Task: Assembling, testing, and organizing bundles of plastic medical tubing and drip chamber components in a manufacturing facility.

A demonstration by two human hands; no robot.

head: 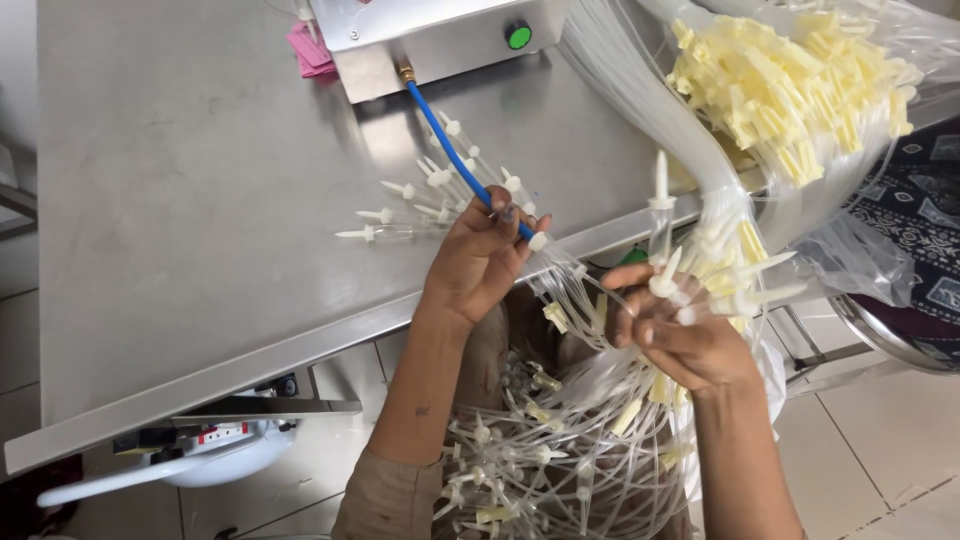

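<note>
steel desk (200,200) fills the left and centre of the frame; a big bundle of clear tubing (640,90) with yellow clamps (790,90) spills from a plastic bag at upper right, looks like the untouched bulk. lower centre, a heap of tubes with white connectors (530,460) hangs over the lap, seemingly the handled lot, though i can't tell which pile is finished. a fan of white-tipped tube ends (430,195) lies on the desk at centre. left hand (480,262) is curled closed around a blue hose (450,150) with a tube end at its tip. right hand (680,335) is clenched on a bunch of spike connectors (700,275). metal box with a green button (518,36) cut off at top edge; the hose tip is hidden by fingers; pink item (308,50) at top is unclear.
</note>
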